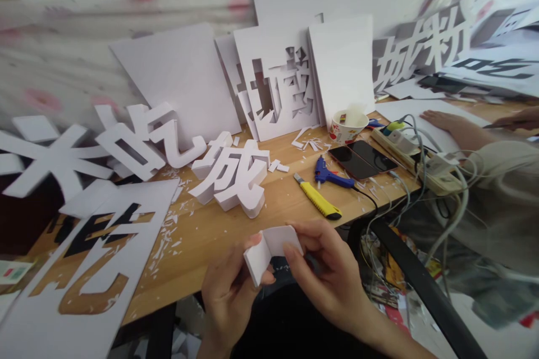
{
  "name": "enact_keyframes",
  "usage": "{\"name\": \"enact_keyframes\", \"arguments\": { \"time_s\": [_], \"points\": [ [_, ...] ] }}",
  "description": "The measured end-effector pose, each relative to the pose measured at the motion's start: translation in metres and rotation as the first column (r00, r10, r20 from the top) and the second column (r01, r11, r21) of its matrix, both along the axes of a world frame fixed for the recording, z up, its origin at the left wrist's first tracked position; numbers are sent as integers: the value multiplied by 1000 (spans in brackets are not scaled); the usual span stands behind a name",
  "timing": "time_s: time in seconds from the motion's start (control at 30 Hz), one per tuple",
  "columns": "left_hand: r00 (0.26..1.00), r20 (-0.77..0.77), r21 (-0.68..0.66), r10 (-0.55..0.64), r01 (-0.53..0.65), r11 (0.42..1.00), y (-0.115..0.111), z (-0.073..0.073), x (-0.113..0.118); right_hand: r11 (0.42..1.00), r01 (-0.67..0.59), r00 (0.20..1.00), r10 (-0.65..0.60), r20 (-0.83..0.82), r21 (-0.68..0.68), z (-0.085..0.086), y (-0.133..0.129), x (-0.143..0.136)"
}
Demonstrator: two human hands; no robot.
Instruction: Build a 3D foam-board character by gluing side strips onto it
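Between my two hands is a small white foam-board strip [283,240], folded at a crease into two panels. My left hand [231,286] pinches its left panel, while my right hand [326,275] grips the right panel with the thumb on its inner face. Both hands are just off the table's front edge. Beyond them, a yellow utility knife [315,197] lies on the wooden table [219,235]. A blue hot glue gun [334,175] rests behind the knife. Left of these stands a white three-dimensional character [236,171].
More white characters [143,137] and a cut-out sheet [96,275] occupy the left. Boards [273,73] lean at the back. Phones [362,158], a paper cup [347,123] and a cabled power strip [416,160] sit at right. Another person's hand [452,123] presses a white sheet.
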State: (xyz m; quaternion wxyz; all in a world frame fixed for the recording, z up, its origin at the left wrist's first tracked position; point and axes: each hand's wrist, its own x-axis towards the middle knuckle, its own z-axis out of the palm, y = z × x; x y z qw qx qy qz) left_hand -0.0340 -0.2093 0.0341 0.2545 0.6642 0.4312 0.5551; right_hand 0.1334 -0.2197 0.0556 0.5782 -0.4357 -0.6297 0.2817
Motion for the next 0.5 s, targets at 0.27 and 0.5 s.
{"name": "enact_keyframes", "arguments": {
  "time_s": [0.27, 0.5],
  "points": [
    [991, -124, 115, -54, 69, 991, 3, 2, -5, 969, 51, 965, -109, 237, 241, -3, 11, 9],
    [910, -353, 460, 217, -33, 887, -1, 11, -6, 926, -33, 950, -87, 298, 376, 2, 15, 17]
  ]
}}
